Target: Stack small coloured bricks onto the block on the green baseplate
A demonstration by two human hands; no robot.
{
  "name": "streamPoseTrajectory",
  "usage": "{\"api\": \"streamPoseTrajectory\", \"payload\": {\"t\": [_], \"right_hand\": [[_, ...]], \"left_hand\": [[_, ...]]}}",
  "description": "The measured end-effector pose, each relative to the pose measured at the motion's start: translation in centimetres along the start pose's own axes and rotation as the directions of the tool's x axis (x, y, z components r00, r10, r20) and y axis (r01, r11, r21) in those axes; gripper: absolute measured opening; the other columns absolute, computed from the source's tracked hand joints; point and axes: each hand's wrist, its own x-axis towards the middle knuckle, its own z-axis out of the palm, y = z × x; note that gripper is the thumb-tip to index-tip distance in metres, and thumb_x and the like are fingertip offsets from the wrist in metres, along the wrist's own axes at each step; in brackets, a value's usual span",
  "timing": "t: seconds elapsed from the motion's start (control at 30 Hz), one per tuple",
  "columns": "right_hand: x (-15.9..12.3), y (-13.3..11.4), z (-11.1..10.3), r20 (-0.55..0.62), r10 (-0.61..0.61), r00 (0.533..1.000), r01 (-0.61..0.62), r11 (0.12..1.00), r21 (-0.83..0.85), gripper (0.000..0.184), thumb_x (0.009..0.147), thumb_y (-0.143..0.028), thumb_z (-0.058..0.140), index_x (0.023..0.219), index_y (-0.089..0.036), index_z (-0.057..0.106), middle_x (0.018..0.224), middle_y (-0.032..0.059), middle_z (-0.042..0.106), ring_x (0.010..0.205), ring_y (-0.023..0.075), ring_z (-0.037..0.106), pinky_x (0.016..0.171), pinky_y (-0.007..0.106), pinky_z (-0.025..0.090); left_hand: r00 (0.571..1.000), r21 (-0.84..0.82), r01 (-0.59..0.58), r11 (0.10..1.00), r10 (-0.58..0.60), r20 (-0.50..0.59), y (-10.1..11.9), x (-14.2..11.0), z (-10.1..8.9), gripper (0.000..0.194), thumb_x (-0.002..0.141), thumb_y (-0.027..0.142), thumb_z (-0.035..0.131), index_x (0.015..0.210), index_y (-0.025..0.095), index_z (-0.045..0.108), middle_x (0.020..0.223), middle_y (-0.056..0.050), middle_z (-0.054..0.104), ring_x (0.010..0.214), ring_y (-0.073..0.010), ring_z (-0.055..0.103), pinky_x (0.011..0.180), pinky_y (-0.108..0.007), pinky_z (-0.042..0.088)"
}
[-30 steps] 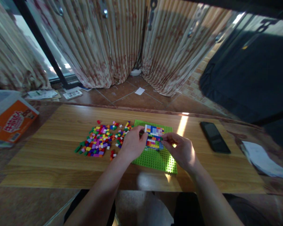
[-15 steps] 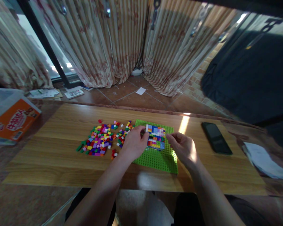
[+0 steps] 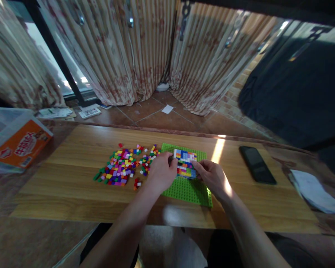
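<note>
A block of many-coloured toy bricks [image 3: 185, 163] is over the green studded baseplate [image 3: 188, 191], with blue and white along its far part and yellow and blue nearer me. My left hand [image 3: 163, 169] is closed on its left edge, thumb on top. From the right, my right hand [image 3: 210, 175] grips the block's right edge between thumb and fingers; the fingertips beneath are hidden. Whether the block touches the baseplate I cannot tell. Left of the baseplate lies a spread pile of small loose bricks [image 3: 120, 167], partly behind my left hand.
On the wooden table [image 3: 72, 201], a black phone [image 3: 257, 165] lies to the right. Beyond the right end are white papers [image 3: 314, 191]. At the far left stands a clear plastic box [image 3: 19, 143] with an orange label. Curtains [image 3: 147, 52] hang behind the table.
My right hand has moved left from beside the brick block and now holds its right edge. My left hand keeps its grip. The whole view has shifted slightly.
</note>
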Motion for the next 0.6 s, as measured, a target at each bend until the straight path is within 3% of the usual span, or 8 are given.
{"api": "streamPoseTrajectory", "payload": {"t": [0.27, 0.37, 0.47, 0.6], "right_hand": [[0.4, -0.1, -0.3, -0.022, -0.05, 0.999, 0.049, 0.998, -0.048, 0.043, 0.078, -0.061, 0.06, 0.073, -0.018, 0.064, 0.054, -0.0001, 0.061, 0.047, 0.0127, 0.053, 0.045, 0.024, 0.041], [0.2, -0.3, -0.5, -0.04, -0.066, 0.997, 0.064, 0.997, -0.043, 0.043, 0.078, -0.06, 0.061, 0.072, -0.018, 0.066, 0.054, 0.0007, 0.062, 0.047, 0.0128, 0.053, 0.044, 0.023, 0.04], [0.1, -0.2, -0.8, -0.056, -0.075, 0.996, 0.071, 0.995, -0.065, 0.046, 0.079, -0.062, 0.059, 0.073, -0.018, 0.068, 0.055, 0.0013, 0.063, 0.048, 0.013, 0.054, 0.044, 0.023, 0.04], [0.3, 0.0, -1.1, -0.103, -0.118, 0.988, 0.101, 0.982, -0.157, 0.049, 0.082, -0.063, 0.053, 0.071, -0.018, 0.068, 0.059, 0.0023, 0.066, 0.052, 0.0143, 0.058, 0.047, 0.023, 0.041]], "left_hand": [[0.997, -0.019, 0.07, 0.997, -0.07, -0.022, 0.2, -0.7, 0.9, 0.028, 0.089, 0.031, 0.048, 0.098, 0.012, 0.067, 0.096, -0.012, 0.072, 0.083, -0.0211, 0.066, 0.075, -0.03, 0.049], [0.999, -0.051, 0.043, 0.998, -0.043, 0.017, 0.0, -0.6, 0.7, 0.031, 0.092, 0.034, 0.045, 0.099, 0.013, 0.067, 0.095, -0.012, 0.073, 0.085, -0.021, 0.067, 0.075, -0.03, 0.049], [0.999, -0.019, 0.005, 1.0, -0.005, 0.038, -0.8, 0.0, -0.6, 0.031, 0.094, 0.03, 0.042, 0.1, 0.014, 0.068, 0.094, -0.01, 0.073, 0.086, -0.0199, 0.067, 0.079, -0.03, 0.049], [0.991, 0.158, 0.099, 0.982, -0.083, -0.103, -2.8, 1.2, -3.6, 0.028, 0.089, 0.017, 0.046, 0.105, 0.015, 0.068, 0.101, -0.01, 0.073, 0.092, -0.0195, 0.067, 0.084, -0.03, 0.049]]}}
